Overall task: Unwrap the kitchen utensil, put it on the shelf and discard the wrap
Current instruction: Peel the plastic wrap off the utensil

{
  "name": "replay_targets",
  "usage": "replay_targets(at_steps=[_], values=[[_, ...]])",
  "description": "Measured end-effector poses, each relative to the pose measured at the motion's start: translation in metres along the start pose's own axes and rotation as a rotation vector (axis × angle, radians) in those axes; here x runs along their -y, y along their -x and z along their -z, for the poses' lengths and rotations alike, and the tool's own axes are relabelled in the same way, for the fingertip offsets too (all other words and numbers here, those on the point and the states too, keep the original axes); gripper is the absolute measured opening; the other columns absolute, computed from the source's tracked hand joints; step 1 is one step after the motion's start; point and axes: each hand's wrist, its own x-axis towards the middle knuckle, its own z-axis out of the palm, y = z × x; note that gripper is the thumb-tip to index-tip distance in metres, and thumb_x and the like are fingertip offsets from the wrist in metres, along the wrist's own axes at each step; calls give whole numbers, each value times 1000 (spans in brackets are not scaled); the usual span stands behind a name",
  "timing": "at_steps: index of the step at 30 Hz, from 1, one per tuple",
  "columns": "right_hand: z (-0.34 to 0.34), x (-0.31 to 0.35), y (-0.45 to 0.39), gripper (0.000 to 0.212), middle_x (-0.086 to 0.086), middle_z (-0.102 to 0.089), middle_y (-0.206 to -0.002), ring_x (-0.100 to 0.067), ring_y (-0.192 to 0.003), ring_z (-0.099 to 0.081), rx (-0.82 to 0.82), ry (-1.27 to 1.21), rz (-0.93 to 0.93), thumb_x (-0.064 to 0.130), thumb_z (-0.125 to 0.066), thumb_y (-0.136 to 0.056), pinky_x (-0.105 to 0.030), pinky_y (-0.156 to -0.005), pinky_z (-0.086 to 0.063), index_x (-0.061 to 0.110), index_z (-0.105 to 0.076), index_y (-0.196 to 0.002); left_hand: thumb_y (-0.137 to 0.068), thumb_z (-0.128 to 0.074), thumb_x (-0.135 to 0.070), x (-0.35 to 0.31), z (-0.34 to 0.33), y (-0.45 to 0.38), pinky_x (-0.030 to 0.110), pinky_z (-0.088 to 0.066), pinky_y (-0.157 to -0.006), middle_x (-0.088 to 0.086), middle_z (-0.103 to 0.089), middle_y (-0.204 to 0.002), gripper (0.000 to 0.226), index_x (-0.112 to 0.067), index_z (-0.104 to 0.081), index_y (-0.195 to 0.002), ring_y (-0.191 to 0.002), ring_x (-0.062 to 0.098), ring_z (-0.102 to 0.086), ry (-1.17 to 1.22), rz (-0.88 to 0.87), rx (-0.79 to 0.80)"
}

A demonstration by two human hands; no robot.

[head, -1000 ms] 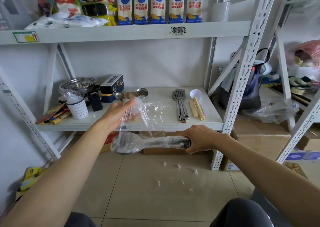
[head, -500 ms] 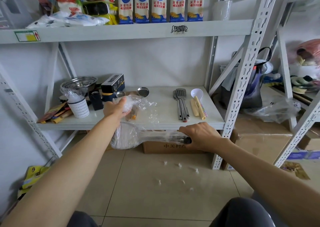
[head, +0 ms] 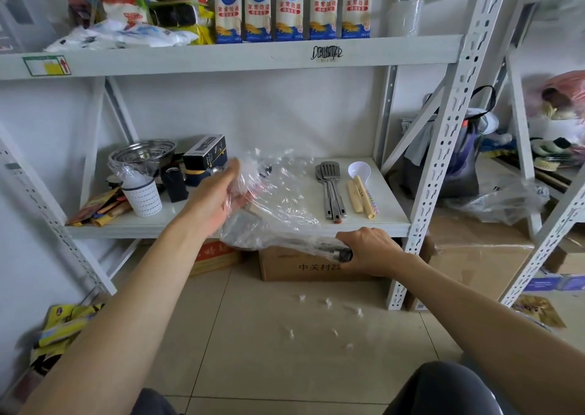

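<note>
A metal utensil (head: 319, 245) with a dark handle end lies level in front of the white shelf (head: 240, 227), its head still under clear plastic wrap (head: 278, 193). My right hand (head: 370, 251) is closed around the handle end. My left hand (head: 218, 197) holds a loose, billowing sheet of the wrap up above the utensil's head, fingers partly spread with film stuck across them. The shape of the utensil's head is blurred by the film.
On the shelf lie metal spatulas (head: 330, 189), a white scoop (head: 359, 170) and pale sticks (head: 364, 197); at left are a perforated cup (head: 142, 197), steel bowls (head: 142, 153) and a box (head: 205, 156). Cardboard boxes (head: 304, 267) sit below. Wrap scraps (head: 329, 319) dot the tiled floor.
My left hand dipped toward the utensil's head, then rose and moved right, pulling a wider sheet of wrap off it. My right hand has kept its hold on the handle.
</note>
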Motion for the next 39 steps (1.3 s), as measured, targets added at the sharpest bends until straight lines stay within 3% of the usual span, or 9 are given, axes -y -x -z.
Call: replay_targets(at_steps=[4, 8, 11, 17, 22, 27, 31, 35, 39], values=[[-4, -9, 1, 38, 7, -56, -63, -14, -58, -52, -5, -149, -83, 60, -60, -71, -29, -51, -40, 23, -54, -76, -73, -67, -59, 6, 14, 28, 37, -58, -86, 18, -67, -119, 74, -7, -60, -125, -103, 28, -68, -415, -71, 240], [-2, -16, 2, 30, 8, -59, -65, -15, -62, -57, 10, -238, -160, 53, -67, -73, -28, -53, -42, 24, -59, -79, -62, -74, -65, 26, 34, 43, 16, -49, -80, -6, -73, -100, 56, -24, -73, -100, -96, 6, -66, -710, -138, 175], [2, -15, 2, 30, 10, -54, -61, -8, -56, -50, 21, -280, -157, 52, -69, -73, -23, -48, -35, 28, -50, -69, -67, -73, -52, 44, 49, 38, 25, -45, -88, -6, -60, -105, 58, -10, -68, -107, -99, 12, -59, -829, -186, -11], [7, -5, 0, 30, 7, -59, -66, -13, -60, -54, 25, -314, -140, 53, -70, -76, -27, -51, -40, 27, -55, -73, -71, -75, -46, 71, 46, 34, 27, -50, -74, 11, -66, -104, 55, 0, -62, -100, -92, 23, -63, -586, -20, -207], [10, 0, -2, 38, -8, -67, -76, -25, -71, -61, 6, -337, -150, 49, -72, -76, -37, -58, -46, 14, -62, -85, -80, -73, -39, 75, 45, 23, 37, -43, -96, -2, -59, -109, 53, -23, -49, -124, -106, 19, -56, -448, 140, -148], [18, -4, 4, 35, -5, -62, -68, -17, -60, -54, 20, -470, -122, 51, -71, -73, -36, -56, -45, 18, -60, -75, -73, -76, -46, 78, 60, 13, 25, -44, -62, -10, -70, -107, 35, -30, -73, -105, -100, 11, -57, -613, 192, -96], [16, 2, 8, 41, -13, -61, -68, -16, -59, -48, 31, -498, -52, 42, -75, -77, -33, -56, -40, 4, -60, -77, -83, -73, -33, 92, 75, 3, 20, -36, -41, -5, -64, -77, 19, -22, -72, -98, -56, 8, -52, -641, 279, -238], [13, 14, 9, 39, -13, -61, -69, -19, -59, -48, -35, -384, 45, 43, -71, -75, -33, -56, -38, 7, -57, -77, -93, -59, -11, 90, 74, -4, 21, -46, -38, 5, -60, -66, 7, -6, -59, -87, -45, 10, -55, -489, 419, -264], [18, 11, 15, 34, 5, -61, -67, -18, -63, -55, -75, -207, 152, 45, -69, -76, -33, -59, -47, 18, -65, -97, -95, -45, 9, 65, 88, -1, 13, -46, -37, 4, -50, -76, 27, -11, -50, -77, -43, 1, -62, -534, 372, -221]])
